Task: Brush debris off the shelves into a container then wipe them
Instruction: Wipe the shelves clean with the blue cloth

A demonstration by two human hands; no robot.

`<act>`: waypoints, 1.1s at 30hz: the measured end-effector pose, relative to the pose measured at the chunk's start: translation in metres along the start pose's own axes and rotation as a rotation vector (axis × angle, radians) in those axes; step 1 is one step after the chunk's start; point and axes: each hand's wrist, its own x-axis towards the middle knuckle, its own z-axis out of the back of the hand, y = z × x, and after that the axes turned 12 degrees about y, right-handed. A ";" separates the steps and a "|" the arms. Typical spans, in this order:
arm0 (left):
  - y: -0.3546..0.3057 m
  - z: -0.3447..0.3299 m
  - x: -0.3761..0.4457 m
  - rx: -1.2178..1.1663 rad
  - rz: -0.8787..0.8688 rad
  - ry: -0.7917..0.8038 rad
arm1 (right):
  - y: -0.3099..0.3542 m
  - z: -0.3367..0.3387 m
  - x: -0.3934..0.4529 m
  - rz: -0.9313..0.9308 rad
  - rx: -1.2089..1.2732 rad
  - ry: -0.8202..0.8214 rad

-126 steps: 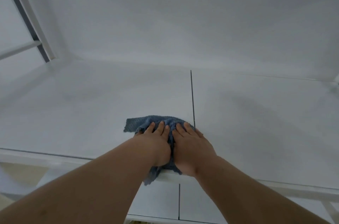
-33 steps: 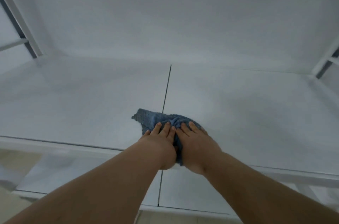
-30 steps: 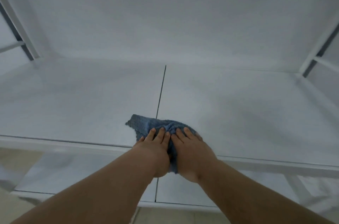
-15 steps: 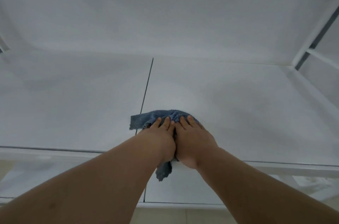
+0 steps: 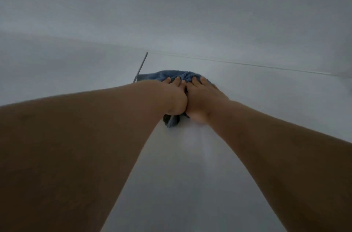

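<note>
I see both hands pressed flat, palms down, side by side and touching each other, on a blue terry cloth [image 5: 179, 76]. The left hand [image 5: 174, 96] covers the cloth's left half; the right hand [image 5: 202, 98] covers the right. Neither grip is closed: fingers lie extended over the fabric, pinning it rather than clasping it. The cloth rests on the white shelf [image 5: 247, 98], just right of the dark panel seam [image 5: 141, 66], with one corner trailing below the wrists.

A crumpled blue cloth [image 5: 175, 76] lies flat on the white shelf [image 5: 247, 102], beside its seam.
</note>
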 end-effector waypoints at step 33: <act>-0.079 -0.054 -0.060 -0.122 -0.010 0.037 | -0.033 -0.063 -0.096 0.084 -0.082 0.003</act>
